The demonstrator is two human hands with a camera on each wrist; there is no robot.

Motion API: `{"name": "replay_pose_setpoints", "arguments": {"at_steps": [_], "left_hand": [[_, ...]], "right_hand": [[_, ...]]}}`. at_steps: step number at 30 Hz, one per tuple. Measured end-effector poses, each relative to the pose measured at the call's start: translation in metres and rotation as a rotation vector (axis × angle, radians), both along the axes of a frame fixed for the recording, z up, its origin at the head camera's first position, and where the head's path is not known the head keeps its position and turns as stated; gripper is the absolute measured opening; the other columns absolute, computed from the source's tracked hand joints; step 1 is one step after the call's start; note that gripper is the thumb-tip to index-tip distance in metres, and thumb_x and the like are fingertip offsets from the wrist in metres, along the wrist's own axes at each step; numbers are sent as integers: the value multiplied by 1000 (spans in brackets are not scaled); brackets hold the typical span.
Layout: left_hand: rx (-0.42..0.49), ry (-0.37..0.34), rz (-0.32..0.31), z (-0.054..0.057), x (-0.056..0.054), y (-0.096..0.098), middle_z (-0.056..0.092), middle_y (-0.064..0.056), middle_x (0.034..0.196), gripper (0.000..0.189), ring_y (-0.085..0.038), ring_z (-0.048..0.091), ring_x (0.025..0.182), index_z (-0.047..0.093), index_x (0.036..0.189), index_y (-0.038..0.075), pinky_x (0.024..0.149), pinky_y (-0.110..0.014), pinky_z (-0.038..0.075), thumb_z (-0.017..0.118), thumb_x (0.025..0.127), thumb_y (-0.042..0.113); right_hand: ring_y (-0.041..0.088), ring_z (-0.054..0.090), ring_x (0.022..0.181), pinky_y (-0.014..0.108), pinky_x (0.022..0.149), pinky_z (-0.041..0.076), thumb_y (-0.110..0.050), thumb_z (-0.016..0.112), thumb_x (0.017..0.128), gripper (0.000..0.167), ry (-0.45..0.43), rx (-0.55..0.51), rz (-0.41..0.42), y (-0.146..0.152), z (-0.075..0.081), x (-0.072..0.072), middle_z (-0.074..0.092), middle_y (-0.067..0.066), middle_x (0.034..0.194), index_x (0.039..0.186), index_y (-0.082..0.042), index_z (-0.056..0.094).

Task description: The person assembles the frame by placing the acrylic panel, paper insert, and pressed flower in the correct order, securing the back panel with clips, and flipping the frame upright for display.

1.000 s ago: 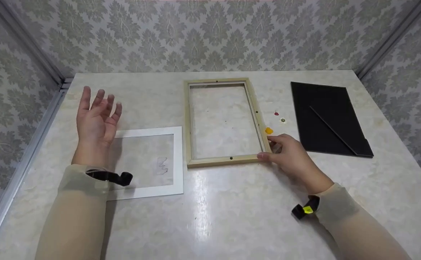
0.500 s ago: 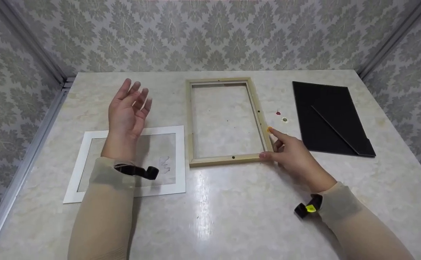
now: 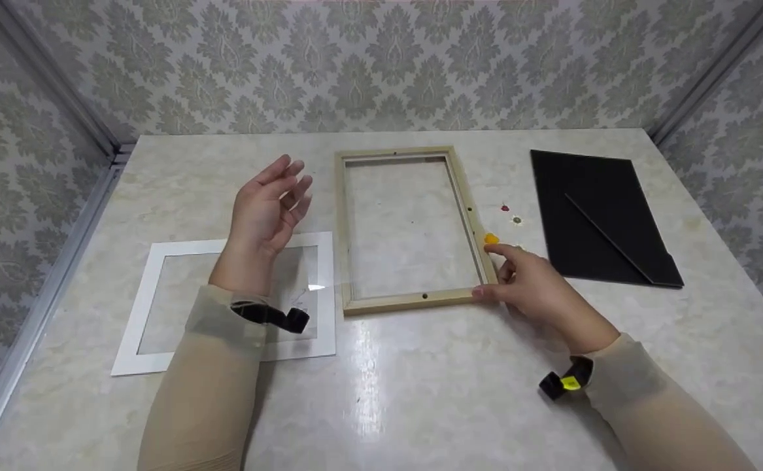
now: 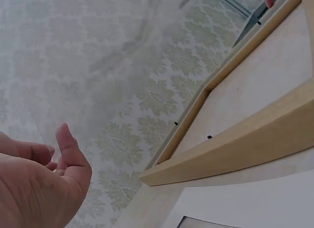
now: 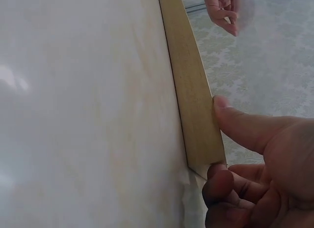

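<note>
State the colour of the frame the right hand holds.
Light tan; the frame shows best in the head view.

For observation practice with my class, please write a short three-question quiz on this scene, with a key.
1. True or false: in the head view, the black board lies to the right of the wooden frame.

2. Which part of that frame does the right hand hold?
A. Far left corner
B. Near right corner
C. Middle of the far edge

3. Short answer: in the left wrist view, what does the left hand pinch?

Key: 1. True. 2. B. 3. A clear sheet, only faintly visible.
</note>
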State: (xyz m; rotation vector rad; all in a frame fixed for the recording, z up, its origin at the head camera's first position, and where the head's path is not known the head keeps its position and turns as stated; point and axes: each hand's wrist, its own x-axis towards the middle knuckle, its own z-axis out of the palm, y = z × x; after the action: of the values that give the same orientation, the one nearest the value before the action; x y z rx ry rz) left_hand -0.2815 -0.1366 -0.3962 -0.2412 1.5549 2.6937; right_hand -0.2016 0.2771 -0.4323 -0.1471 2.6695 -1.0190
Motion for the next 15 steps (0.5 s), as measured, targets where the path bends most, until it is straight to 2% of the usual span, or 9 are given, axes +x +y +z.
{"name": "replay_pose_setpoints", "arguments": {"at_steps": [3, 9, 15], "left_hand": [[-28, -17, -36, -6, -2, 8, 66, 1, 142, 56, -11, 71, 112, 46, 173, 10, 86, -19, 63, 54, 118, 4], [-100, -32, -99, -19, -1, 25, 59, -9, 162, 56, -12, 72, 120, 45, 173, 10, 93, -22, 64, 54, 118, 5], [-122, -51, -111, -27, 0, 34, 57, -12, 167, 56, -12, 72, 121, 45, 173, 9, 97, -24, 64, 53, 118, 5]], "right_hand": [[14, 57, 70, 26, 62, 49, -34, 93, 96, 98, -14, 9, 41, 2, 3, 1, 65, 3, 92, 175, -7, 42], [15, 58, 67, 27, 61, 50, -37, 94, 95, 101, -33, 27, 90, 4, 9, 6, 66, 3, 88, 175, -7, 40], [15, 59, 70, 27, 63, 50, -35, 95, 94, 102, -41, 49, 110, 4, 12, 8, 67, 3, 87, 175, -6, 41]]}}
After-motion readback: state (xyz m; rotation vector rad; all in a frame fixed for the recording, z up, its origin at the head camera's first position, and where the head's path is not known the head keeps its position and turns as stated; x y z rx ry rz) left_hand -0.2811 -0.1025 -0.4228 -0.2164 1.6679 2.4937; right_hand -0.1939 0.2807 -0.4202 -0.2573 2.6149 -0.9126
